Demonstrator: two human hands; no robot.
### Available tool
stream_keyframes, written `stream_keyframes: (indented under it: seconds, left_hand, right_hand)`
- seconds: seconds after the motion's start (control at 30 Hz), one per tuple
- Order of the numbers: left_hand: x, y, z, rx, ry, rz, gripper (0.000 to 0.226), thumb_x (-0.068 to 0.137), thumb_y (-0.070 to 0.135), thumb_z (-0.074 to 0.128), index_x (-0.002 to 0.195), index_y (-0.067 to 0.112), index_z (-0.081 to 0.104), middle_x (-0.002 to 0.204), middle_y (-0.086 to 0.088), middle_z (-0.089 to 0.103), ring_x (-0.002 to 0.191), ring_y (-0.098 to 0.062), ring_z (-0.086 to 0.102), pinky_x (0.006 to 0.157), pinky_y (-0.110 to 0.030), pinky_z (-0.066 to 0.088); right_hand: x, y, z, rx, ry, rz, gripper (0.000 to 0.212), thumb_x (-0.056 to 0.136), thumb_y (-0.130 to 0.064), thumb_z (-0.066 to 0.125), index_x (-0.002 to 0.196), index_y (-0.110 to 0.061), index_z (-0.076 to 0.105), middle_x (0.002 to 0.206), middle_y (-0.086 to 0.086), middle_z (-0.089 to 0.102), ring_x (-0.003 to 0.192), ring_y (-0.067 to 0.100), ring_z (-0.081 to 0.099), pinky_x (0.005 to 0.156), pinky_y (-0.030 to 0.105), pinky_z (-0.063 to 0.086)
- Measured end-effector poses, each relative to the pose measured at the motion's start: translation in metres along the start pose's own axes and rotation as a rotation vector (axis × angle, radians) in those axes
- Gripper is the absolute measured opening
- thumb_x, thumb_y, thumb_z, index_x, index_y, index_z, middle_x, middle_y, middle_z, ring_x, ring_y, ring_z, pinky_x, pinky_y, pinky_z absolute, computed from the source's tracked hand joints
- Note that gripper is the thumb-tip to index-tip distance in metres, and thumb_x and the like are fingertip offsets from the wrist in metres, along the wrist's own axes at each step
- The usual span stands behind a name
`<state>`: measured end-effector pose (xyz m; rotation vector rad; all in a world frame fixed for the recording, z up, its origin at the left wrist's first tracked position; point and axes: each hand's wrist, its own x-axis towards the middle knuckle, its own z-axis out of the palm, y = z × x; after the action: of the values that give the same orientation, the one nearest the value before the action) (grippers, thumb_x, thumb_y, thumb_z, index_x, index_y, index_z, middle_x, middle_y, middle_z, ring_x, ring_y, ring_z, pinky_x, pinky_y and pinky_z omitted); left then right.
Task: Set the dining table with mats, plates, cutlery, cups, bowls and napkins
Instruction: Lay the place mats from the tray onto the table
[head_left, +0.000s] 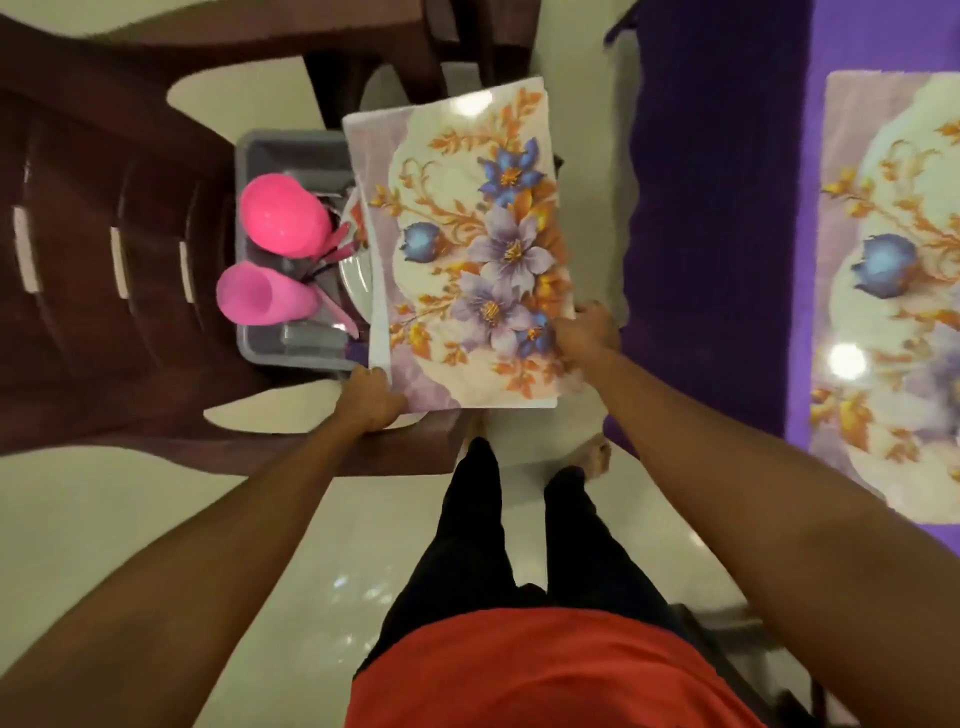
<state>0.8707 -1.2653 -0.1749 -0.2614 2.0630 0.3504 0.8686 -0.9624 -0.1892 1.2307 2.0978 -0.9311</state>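
Brown chair (104, 249), floral mat (467, 249) gripped between both hands (374, 397) (587, 332)

plate (356, 270): mostly under mat (467, 244) | table mat (893, 291): cut off right

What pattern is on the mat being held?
The glossy rectangular mat shows blue and lilac flowers with orange leaves on white, seen in the head view.

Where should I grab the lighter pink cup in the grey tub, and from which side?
Take the lighter pink cup around its body near the open mouth, coming from the left, the chair-back side. It lies on its side in the grey tub with the mouth facing left, while plates and the floral mat crowd its right side.
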Motion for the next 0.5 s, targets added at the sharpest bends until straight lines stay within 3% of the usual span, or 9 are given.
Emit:
stream_keyframes:
  seconds: [0.07, 0.13, 0.33, 0.5]
  left_hand:
    - [-0.003, 0.008, 0.000, 0.051, 0.015, 0.000, 0.056, 0.090, 0.033, 0.062, 0.134, 0.001, 0.049, 0.134, -0.026, 0.043, 0.118, -0.043, 0.049, 0.098, -0.043, 0.047]
    - [-0.005, 0.016, 0.002, 0.071, 0.017, -0.015, 0.051, 0.093, 0.031, 0.059, 0.136, 0.006, 0.048, 0.139, -0.025, 0.038, 0.125, -0.042, 0.043, 0.102, -0.045, 0.043]
    - [-0.004, 0.024, 0.008, 0.068, -0.018, -0.127, 0.077, 0.091, 0.041, 0.059, 0.150, 0.004, 0.026, 0.152, -0.018, 0.025, 0.140, -0.035, 0.027, 0.107, -0.047, 0.036]
    - [-0.007, 0.024, -0.002, 0.082, 0.013, -0.108, 0.068, 0.092, 0.047, 0.057, 0.145, 0.010, 0.036, 0.148, -0.016, 0.031, 0.136, -0.035, 0.033, 0.104, -0.046, 0.038]
  right_hand:
    - [-0.002, -0.007, 0.003, 0.004, 0.041, -0.009, 0.037, 0.064, -0.038, 0.072, 0.095, -0.018, 0.066, 0.099, 0.004, 0.073, 0.089, 0.028, 0.069, 0.079, 0.038, 0.059]
    - [-0.010, -0.012, 0.003, 0.004, 0.062, -0.014, 0.031, 0.070, -0.036, 0.071, 0.096, -0.019, 0.068, 0.097, 0.002, 0.072, 0.088, 0.026, 0.067, 0.074, 0.033, 0.054]
    - [-0.037, -0.018, -0.013, 0.010, 0.162, -0.116, 0.017, 0.086, -0.023, 0.064, 0.103, -0.020, 0.068, 0.092, -0.004, 0.064, 0.085, 0.022, 0.060, 0.069, 0.028, 0.038]
    - [-0.058, -0.029, -0.057, 0.084, 0.292, -0.283, 0.017, 0.091, -0.013, 0.052, 0.103, -0.018, 0.063, 0.089, -0.003, 0.064, 0.080, 0.017, 0.057, 0.068, 0.029, 0.038]
